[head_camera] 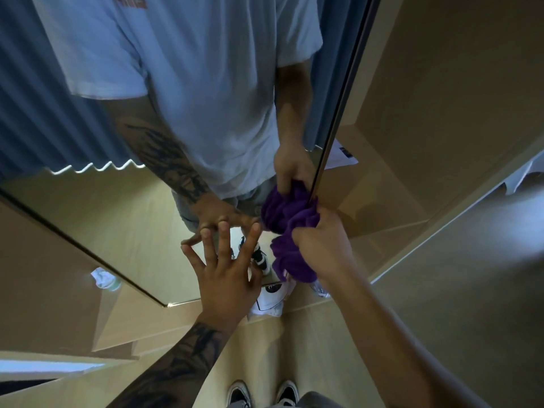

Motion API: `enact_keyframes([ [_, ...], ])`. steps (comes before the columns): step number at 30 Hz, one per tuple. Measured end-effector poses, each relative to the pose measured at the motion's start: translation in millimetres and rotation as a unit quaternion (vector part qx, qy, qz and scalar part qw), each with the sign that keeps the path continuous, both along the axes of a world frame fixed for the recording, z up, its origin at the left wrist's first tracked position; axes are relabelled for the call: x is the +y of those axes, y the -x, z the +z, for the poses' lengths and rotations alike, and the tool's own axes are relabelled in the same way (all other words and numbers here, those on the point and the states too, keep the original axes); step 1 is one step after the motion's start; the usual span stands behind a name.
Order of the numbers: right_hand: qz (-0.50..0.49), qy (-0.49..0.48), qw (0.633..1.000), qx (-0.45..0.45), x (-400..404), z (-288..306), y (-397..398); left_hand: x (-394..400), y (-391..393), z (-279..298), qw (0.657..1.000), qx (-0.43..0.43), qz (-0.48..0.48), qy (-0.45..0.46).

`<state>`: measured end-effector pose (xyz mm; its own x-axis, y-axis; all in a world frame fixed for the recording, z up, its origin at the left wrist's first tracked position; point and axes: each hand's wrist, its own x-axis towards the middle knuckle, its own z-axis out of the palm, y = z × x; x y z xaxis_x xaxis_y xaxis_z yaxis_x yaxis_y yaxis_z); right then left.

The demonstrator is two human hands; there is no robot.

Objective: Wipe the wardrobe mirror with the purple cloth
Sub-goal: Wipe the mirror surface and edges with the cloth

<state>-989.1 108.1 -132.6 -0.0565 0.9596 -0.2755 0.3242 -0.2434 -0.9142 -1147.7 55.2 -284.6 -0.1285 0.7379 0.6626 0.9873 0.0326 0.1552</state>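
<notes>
The wardrobe mirror [97, 219] fills the upper left of the head view and reflects a person in a pale T-shirt. My right hand [323, 242] grips a bunched purple cloth [291, 260] against the glass, close to the mirror's right metal edge [338, 122]. The cloth's reflection sits just above it. My left hand [223, 269] has its fingers spread and straight, with the fingertips touching the mirror left of the cloth. Its reflection meets the fingertips.
A beige wardrobe panel [441, 98] stands right of the mirror. White papers and a bag [270, 298] lie on the pale floor at the mirror's foot. My sneakers [265, 393] are at the bottom. Blue curtains show in the reflection.
</notes>
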Motion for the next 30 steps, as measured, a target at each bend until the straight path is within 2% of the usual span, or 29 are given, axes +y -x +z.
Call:
enact_keyframes([
  [3, -0.049, -0.047, 0.997, 0.026, -26, -15, 15, 0, 2, -1, 1.0, 0.0, -0.002, -0.008],
  [5, -0.03, -0.031, 0.998, 0.05, -32, -27, 20, -1, 3, -1, 1.0, 0.007, -0.003, -0.007],
  [6, -0.01, -0.002, 0.999, 0.034, -26, -30, 20, -1, 3, -1, 1.0, 0.008, -0.003, -0.007],
  [9, 0.07, 0.06, 0.991, -0.098, 5, -15, 7, -1, 0, 0, 1.0, 0.011, 0.004, 0.0],
  [12, 0.088, 0.004, 0.992, -0.092, 20, 17, -11, 2, -2, -2, 1.0, 0.016, 0.019, -0.01],
  [14, 0.05, -0.043, 0.996, -0.057, 14, 26, -11, 3, -2, -3, 0.999, 0.021, 0.028, -0.015],
  [17, -0.03, -0.101, 0.994, -0.025, -13, 4, 11, 3, 0, -4, 0.999, 0.029, 0.035, -0.014],
  [20, -0.008, -0.08, 0.997, -0.017, -22, -24, 20, -1, 0, 0, 0.999, 0.033, 0.032, -0.006],
  [22, 0.027, -0.056, 0.996, -0.06, -12, -18, 13, -3, -1, 2, 0.999, 0.033, 0.029, -0.001],
  [24, 0.042, -0.095, 0.987, -0.121, 2, 3, 4, -7, 0, 4, 0.999, 0.032, 0.036, -0.004],
  [27, 0.024, -0.158, 0.983, -0.092, 18, 33, -5, -12, 2, 9, 0.998, 0.045, 0.048, -0.006],
  [30, -0.01, -0.175, 0.981, -0.081, 8, 23, 1, -16, 1, 16, 0.997, 0.057, 0.052, 0.005],
])
